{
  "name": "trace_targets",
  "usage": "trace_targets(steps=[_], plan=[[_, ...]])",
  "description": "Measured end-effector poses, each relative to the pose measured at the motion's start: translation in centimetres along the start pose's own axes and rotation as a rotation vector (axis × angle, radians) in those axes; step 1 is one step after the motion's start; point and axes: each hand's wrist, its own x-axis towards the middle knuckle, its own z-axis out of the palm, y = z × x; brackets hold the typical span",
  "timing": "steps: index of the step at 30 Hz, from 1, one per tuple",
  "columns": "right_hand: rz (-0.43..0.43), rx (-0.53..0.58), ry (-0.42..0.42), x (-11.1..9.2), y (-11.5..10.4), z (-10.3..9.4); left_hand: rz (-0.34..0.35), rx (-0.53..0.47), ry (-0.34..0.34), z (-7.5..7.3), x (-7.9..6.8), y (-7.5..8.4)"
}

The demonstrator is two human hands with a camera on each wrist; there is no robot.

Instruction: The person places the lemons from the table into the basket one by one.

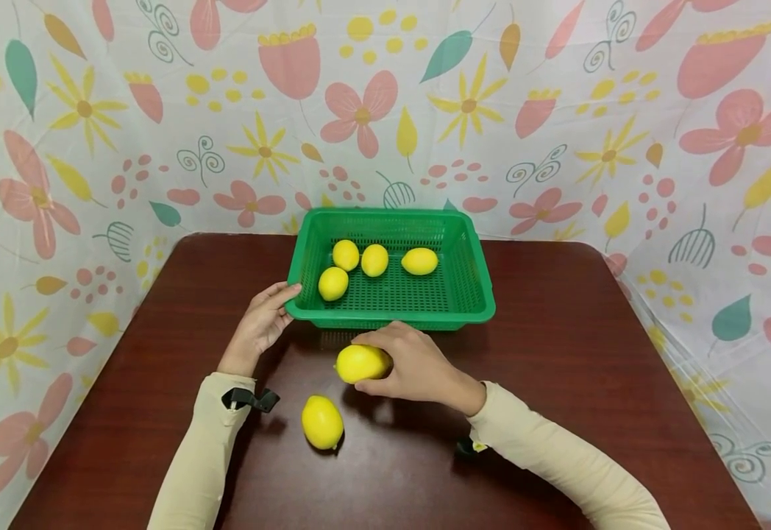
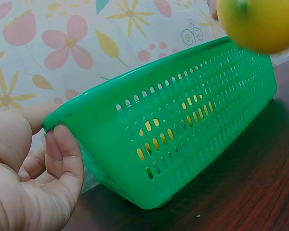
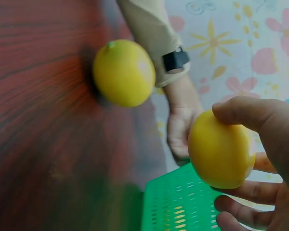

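Note:
A green plastic basket with slotted walls stands toward the back of the table. Its near left corner is pinched by my left hand, thumb on top of the rim and fingers curled beneath, as the left wrist view shows. Several yellow lemons lie inside, mostly toward the left. My right hand grips another lemon between thumb and fingers, raised above the table just in front of the basket. One more lemon rests on the tabletop, nearer to me and left of the held one.
The dark reddish-brown table extends on both sides of the basket. A floral-patterned curtain hangs behind it and along both sides. Black straps sit on the cream sleeves near the wrists.

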Motion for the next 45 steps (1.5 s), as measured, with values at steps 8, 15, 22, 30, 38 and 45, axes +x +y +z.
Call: trace_targets(steps=[8,15,22,30,38,45], plan=[[-0.077,0.022,-0.001,0.6,-0.2,-4.3,0.008,-0.037,-0.014,-0.1,0.0,0.2],[-0.098,0.044,-0.037,1.9,1.0,-6.7,0.013,-0.025,-0.004,-0.2,-0.2,0.0],[-0.167,0.172,-0.172,4.4,3.6,-7.9,0.008,-0.006,0.007,-0.5,-0.8,-0.2],[-0.202,0.254,-0.344,8.5,7.4,-9.6,0.005,-0.006,-0.008,-0.4,-0.6,0.0],[-0.118,0.234,-0.382,10.9,11.2,-9.7,0.001,-0.005,-0.017,-0.1,-0.2,-0.2],[-0.012,0.201,-0.422,12.4,14.1,-8.2,-0.003,0.003,-0.017,-0.1,-0.2,0.1]])
